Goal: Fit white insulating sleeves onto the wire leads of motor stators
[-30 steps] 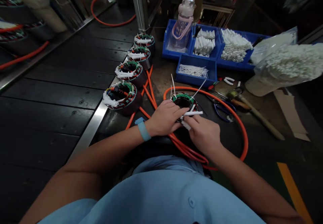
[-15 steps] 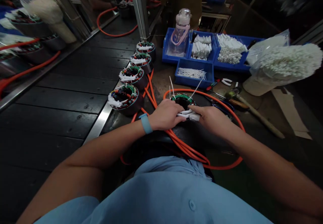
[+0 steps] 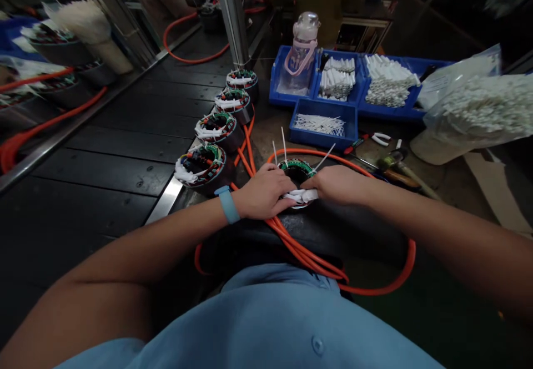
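Note:
A motor stator (image 3: pixel 298 165) with a green-laced winding ring stands in front of me, several white cable ties (image 3: pixel 284 138) sticking up from its rim. Across its near side lies a bundle of white-sleeved wires (image 3: pixel 303 195). My left hand (image 3: pixel 268 190) is closed at the left end of this bundle, thumb below and fingers above, against the rim. From the right, my right hand (image 3: pixel 336 185) is closed on the bundle's other end, fingers bent toward the stator's opening. Its fingertips are partly hidden.
Several similar stators (image 3: pixel 204 165) stand in a row at left, beside a dark slatted conveyor (image 3: pixel 104 163). An orange hose (image 3: pixel 410 252) loops around the work spot. Behind are blue bins (image 3: pixel 325 140) with ties and sleeves, and a bottle (image 3: pixel 303 52). Pliers (image 3: pixel 381 137) and a hammer (image 3: pixel 387 155) lie right.
The view has shifted slightly. Both hands have moved a little left with the stator, and my right hand has turned, its fingers now further over the rim. Another upright tie end shows.

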The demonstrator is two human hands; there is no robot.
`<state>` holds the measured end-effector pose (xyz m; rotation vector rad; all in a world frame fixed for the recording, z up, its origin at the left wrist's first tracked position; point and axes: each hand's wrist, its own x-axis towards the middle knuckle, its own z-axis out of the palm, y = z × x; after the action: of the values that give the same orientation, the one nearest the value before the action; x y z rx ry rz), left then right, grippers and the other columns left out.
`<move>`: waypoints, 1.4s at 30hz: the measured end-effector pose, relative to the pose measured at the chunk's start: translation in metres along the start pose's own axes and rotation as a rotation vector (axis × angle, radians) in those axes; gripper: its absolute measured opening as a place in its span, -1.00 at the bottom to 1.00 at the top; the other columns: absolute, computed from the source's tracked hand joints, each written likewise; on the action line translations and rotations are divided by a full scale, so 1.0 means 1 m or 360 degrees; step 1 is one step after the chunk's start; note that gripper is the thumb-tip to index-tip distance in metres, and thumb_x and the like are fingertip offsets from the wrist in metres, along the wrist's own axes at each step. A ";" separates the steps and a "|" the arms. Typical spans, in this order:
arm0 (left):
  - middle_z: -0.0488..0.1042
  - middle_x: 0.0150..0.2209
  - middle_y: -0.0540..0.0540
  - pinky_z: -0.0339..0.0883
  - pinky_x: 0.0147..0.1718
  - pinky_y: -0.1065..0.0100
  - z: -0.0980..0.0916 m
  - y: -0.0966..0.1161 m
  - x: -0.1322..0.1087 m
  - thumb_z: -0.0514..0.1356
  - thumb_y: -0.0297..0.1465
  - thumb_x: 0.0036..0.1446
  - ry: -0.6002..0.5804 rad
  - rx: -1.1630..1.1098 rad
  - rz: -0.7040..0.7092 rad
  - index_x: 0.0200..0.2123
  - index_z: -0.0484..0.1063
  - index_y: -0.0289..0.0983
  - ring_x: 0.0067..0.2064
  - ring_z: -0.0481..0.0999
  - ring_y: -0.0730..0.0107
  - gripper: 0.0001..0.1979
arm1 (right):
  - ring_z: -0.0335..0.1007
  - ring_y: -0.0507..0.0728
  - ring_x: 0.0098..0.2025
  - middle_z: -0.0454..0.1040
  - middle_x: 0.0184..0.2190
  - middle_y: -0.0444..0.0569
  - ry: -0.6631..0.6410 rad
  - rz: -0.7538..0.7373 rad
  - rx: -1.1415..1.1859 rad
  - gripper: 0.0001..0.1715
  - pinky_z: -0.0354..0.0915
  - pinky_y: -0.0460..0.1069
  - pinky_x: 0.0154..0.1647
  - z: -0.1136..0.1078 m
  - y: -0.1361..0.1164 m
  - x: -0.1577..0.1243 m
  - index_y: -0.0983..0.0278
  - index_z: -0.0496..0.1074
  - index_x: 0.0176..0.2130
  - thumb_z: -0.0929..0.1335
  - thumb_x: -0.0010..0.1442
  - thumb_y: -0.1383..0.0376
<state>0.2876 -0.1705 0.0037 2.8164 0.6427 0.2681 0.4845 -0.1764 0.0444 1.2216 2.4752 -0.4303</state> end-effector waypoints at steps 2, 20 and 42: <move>0.49 -0.30 -0.14 0.04 0.02 0.11 -0.002 0.011 0.001 0.08 -0.28 0.18 -0.0001 0.0083 -0.0101 -0.21 0.44 -0.30 -0.20 0.40 0.24 -0.75 | 0.44 0.12 -0.39 0.54 -0.41 -0.04 0.0073 0.0047 -0.0022 -0.70 -0.01 -0.09 -0.52 0.004 -0.004 -0.003 0.13 0.51 -0.22 0.25 0.11 0.36; 0.53 -0.22 -0.01 -0.01 0.09 0.11 0.001 0.022 0.000 0.27 -0.26 0.01 -0.0024 -0.0137 -0.0343 -0.15 0.46 -0.18 -0.15 0.41 0.27 -0.70 | 0.36 0.08 -0.15 0.42 -0.20 0.02 0.1426 -0.0386 0.1013 -0.86 0.30 0.01 -0.09 0.092 0.028 -0.021 0.25 0.46 -0.27 0.30 0.20 0.28; 0.49 -0.35 0.04 -0.07 0.09 0.16 0.014 0.020 -0.002 0.20 -0.32 0.07 0.0233 -0.0290 -0.0367 -0.28 0.48 -0.18 -0.22 0.38 0.37 -0.87 | 0.26 0.10 -0.20 0.41 -0.29 0.03 0.1241 -0.0514 0.0544 -0.79 0.24 -0.02 -0.17 0.069 0.040 -0.008 0.31 0.39 -0.29 0.20 0.20 0.47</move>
<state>0.2971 -0.1917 -0.0049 2.5382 0.9169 0.4666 0.5328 -0.1873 -0.0185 1.2859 3.4075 -0.5543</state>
